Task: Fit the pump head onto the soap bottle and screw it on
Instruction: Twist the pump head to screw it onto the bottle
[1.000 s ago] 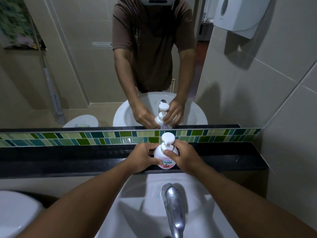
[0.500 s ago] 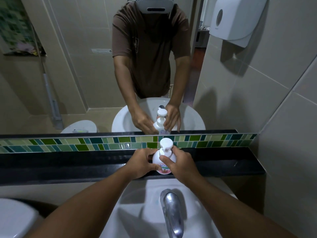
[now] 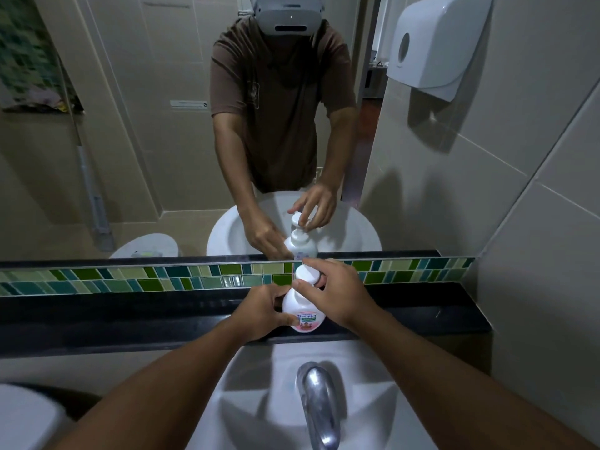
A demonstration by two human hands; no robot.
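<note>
A white soap bottle (image 3: 303, 311) with a pink and green label stands upright on the black ledge (image 3: 130, 316) behind the basin. My left hand (image 3: 263, 311) wraps the bottle's left side and holds it. The white pump head (image 3: 306, 274) sits on top of the bottle. My right hand (image 3: 334, 293) comes from the right, its fingers curled around the pump head and neck. The joint between pump and bottle is hidden by my fingers.
A chrome tap (image 3: 319, 404) rises over the white basin (image 3: 259, 410) just below my arms. A mirror (image 3: 162, 125) stands behind the ledge above a green tile strip (image 3: 130, 279). A white wall dispenser (image 3: 431, 43) hangs at the upper right. Another white fixture (image 3: 22, 417) shows at bottom left.
My right hand has risen from the bottle's shoulder to the pump head and turned around it. The left hand keeps its hold on the bottle, which stays on the ledge.
</note>
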